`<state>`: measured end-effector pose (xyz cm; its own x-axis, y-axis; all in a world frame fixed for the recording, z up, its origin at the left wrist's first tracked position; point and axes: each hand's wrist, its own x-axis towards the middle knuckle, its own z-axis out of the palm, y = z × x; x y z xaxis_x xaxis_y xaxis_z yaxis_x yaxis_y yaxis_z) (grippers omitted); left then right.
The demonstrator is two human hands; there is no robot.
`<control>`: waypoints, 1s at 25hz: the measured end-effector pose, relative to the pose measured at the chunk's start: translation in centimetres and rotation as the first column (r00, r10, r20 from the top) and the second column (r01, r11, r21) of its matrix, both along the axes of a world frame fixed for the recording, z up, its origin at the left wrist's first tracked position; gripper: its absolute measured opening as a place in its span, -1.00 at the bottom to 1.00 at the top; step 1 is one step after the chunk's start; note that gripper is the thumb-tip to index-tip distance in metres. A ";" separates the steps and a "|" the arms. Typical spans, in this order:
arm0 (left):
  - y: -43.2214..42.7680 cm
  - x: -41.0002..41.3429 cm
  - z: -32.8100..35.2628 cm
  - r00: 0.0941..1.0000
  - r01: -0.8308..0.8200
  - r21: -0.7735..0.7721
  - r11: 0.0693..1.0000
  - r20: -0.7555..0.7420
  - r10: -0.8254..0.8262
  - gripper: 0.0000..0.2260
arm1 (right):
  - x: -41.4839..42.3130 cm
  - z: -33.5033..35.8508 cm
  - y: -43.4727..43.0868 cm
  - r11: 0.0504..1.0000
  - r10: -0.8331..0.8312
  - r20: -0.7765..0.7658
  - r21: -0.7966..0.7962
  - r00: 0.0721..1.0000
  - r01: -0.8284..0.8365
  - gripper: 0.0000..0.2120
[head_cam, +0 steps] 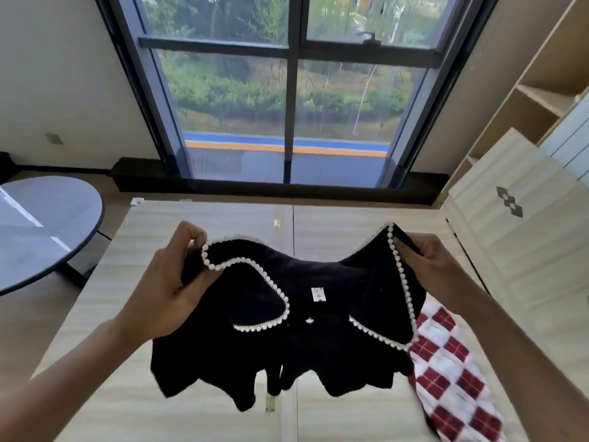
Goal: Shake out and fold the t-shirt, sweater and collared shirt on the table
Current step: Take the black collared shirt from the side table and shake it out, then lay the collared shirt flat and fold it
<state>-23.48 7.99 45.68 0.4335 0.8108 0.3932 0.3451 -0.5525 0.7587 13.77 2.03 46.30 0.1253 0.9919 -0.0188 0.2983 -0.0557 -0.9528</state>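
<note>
Your left hand [165, 282] pinches the black collared shirt [318, 317] by one shoulder | your right hand [436, 266] grips the other | shirt hangs spread above the table [197, 224] | red-and-white checked sweater [452, 381] lies on the table, lower right, partly hidden by the shirt.

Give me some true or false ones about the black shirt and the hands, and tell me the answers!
1. The left hand and right hand both grip the black shirt. True.
2. The shirt's collar has white trim. True.
3. The checked garment is blue and yellow. False: it is red and white.
4. The black shirt lies folded flat on the table. False: it hangs unfolded from the hands.
5. The checked garment is in the right hand. False: it lies on the table.
</note>
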 end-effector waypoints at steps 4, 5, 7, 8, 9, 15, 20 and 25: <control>6.3 2.4 -8.6 0.989 -0.043 -0.182 0.982 -0.147 0.016 -0.73 | 1.2 -10.6 5.0 0.979 -0.110 -0.037 -0.174 0.993 0.102 -0.61; 8.7 3.2 -12.6 0.981 -0.069 -0.208 0.976 -0.193 0.028 -0.72 | 1.6 -15.0 7.0 0.965 -0.138 -0.027 -0.227 0.990 0.129 -0.58; 13.4 5.2 -21.9 0.953 -0.126 -0.265 0.956 -0.299 0.042 -0.70 | 2.4 -24.9 11.0 0.927 -0.167 0.031 -0.334 0.985 0.168 -0.55; 15.9 6.2 -26.7 0.937 -0.150 -0.292 0.945 -0.346 0.041 -0.69 | 2.9 -29.6 13.1 0.908 -0.162 0.075 -0.380 0.984 0.179 -0.55; 18.3 7.3 -31.6 0.920 -0.172 -0.312 0.935 -0.389 0.040 -0.70 | 3.3 -34.5 15.6 0.889 -0.156 0.118 -0.416 0.981 0.191 -0.56; 24.8 14.4 -59.7 0.697 -0.409 -0.147 0.901 -0.687 0.205 -0.49 | 5.4 -59.9 25.9 0.873 -0.205 0.511 -0.291 0.835 0.392 -0.52; 15.4 14.7 -75.2 0.605 -0.310 -0.301 0.902 -0.794 -0.057 -0.26 | 1.4 -74.2 15.1 0.937 -0.053 0.606 -0.246 0.794 0.250 -0.41; 14.1 13.7 -80.7 0.516 -0.295 -0.218 0.930 -0.856 -0.037 0.06 | 1.1 -81.5 11.0 0.892 0.195 0.716 -0.414 0.670 0.183 -0.05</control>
<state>-9.77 22.10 -35.00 0.3004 0.8819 -0.3633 0.9513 -0.2496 0.1807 14.89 13.06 -35.23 0.2791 0.9014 -0.3310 0.8752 -0.3807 -0.2986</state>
